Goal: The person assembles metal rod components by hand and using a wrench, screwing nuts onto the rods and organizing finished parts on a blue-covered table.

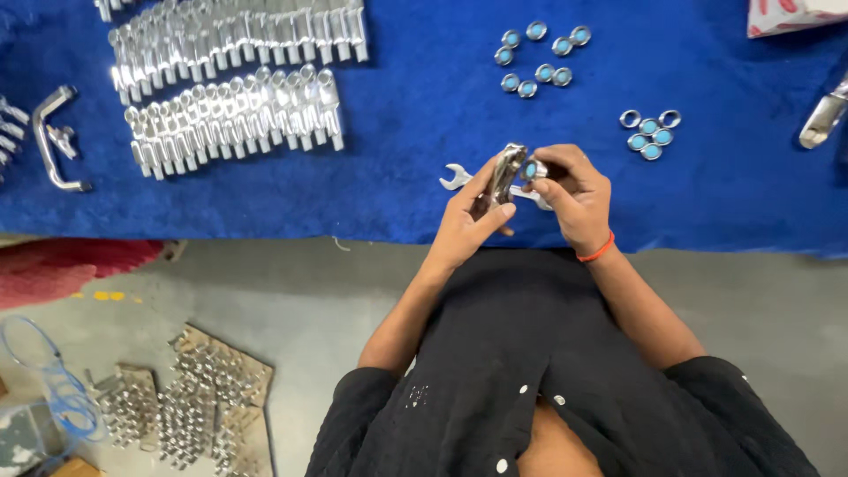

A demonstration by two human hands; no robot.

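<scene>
My left hand (pixel 473 216) grips a shiny chrome metal fitting (pixel 505 172), held upright above the front edge of the blue cloth-covered table (pixel 397 150). My right hand (pixel 570 194) pinches a small round nut with a blue insert (pixel 531 170) against the top of that fitting. A small open-end spanner (pixel 458 179) lies flat on the cloth just behind my hands, partly hidden by them.
Two rows of several chrome fittings (pixel 234 115) lie at the left of the cloth, a bent chrome handle (pixel 49 132) beside them. Loose blue-insert nuts (pixel 539 57) and another cluster (pixel 651 132) lie behind my hands. More metal parts (pixel 185 406) sit on the floor.
</scene>
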